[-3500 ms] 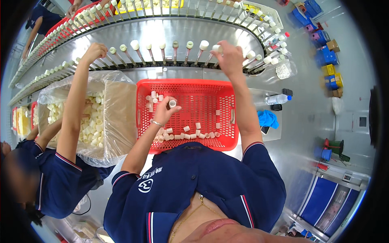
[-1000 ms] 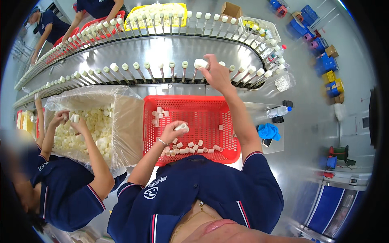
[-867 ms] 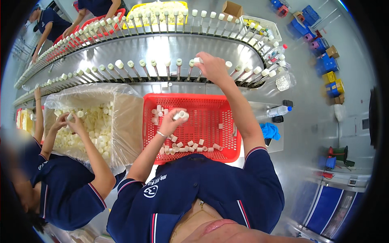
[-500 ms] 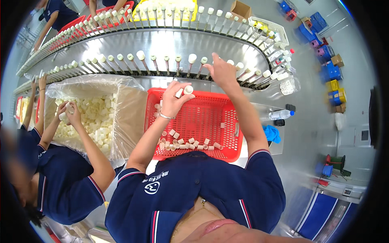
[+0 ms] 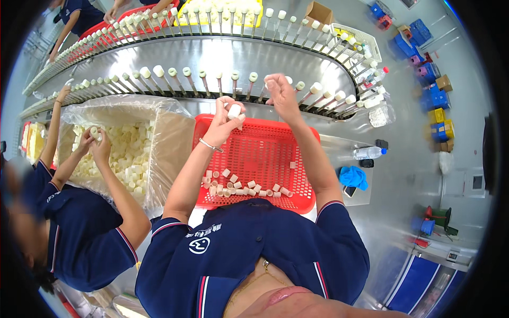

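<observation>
Holding a small white cap [image 5: 234, 111] pinched between thumb and fingertips, the left hand [image 5: 225, 119] is hovering over the far edge of the red basket [image 5: 254, 153], with a thin bracelet [image 5: 210, 146] sitting on its wrist. More white caps [image 5: 241, 187] are lying loose along the near side of the basket floor. The right hand [image 5: 280, 95] is reaching up to the curved metal conveyor [image 5: 212, 58], its fingers curled loosely near one of the upright pins [image 5: 252, 85]; whether it is gripping anything I cannot tell. To the left, a co-worker's hands [image 5: 95, 143] are working over a plastic-lined box [image 5: 175, 132] full of white caps. A clear bottle [image 5: 368, 152] and a blue cloth [image 5: 354, 177] are lying on the steel table [image 5: 397, 175] to the right.
</observation>
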Available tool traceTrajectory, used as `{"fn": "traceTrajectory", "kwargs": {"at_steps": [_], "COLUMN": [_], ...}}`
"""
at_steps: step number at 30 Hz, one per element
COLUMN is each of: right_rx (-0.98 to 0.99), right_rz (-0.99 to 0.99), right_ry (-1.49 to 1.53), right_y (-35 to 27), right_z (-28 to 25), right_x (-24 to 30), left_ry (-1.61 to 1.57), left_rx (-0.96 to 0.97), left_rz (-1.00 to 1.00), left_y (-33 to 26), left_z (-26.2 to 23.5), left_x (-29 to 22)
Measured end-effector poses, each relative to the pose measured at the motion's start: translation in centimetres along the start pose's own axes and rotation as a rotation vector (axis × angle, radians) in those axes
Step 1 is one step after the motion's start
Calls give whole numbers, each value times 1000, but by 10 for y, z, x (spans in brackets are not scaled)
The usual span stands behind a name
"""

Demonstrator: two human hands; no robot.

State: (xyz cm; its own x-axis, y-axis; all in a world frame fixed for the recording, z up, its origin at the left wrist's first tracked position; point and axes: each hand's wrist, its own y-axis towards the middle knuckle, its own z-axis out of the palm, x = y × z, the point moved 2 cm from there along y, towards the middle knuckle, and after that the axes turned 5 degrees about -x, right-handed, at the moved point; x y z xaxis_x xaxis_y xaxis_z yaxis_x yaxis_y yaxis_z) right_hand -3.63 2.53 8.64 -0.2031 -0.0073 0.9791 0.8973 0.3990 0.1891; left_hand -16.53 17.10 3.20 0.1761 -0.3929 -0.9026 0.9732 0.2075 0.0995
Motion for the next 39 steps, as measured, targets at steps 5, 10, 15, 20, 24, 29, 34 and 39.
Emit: {"fn": "traceTrajectory", "kwargs": {"at_steps": [5,10,15,20,24,29,34,39], "right_rx": [73,402,358,-186,-88,519,1043,1134], "right_rz": [-599,-371,-183,-732,-789,-316,-361,-435], "right_ry": [-1169,-1599,-1645,-1339,-894,-800,-1100,-1020], "right_y": [41,60,48,7,-58,-172,-284,-294], "right_z": [-30,-57,-73,-59,-25,27,26,-19], "right_x": [30,0,7,28,-1,-129,-211,-254], "left_ry": [-309,-87,802,1493,1791,1843,1670,1534], "left_rx": [-16,-370,-510,-312,21,121,195,398], "left_rz": [-59,125,349,719,429,434,765,292], "left_y": [5,15,42,91,129,137,36,-81], "left_z": [-10,-45,-51,-30,-3,15,41,-8], "left_x": [-19,-17,-66,-73,-61,-43,41,143]}}
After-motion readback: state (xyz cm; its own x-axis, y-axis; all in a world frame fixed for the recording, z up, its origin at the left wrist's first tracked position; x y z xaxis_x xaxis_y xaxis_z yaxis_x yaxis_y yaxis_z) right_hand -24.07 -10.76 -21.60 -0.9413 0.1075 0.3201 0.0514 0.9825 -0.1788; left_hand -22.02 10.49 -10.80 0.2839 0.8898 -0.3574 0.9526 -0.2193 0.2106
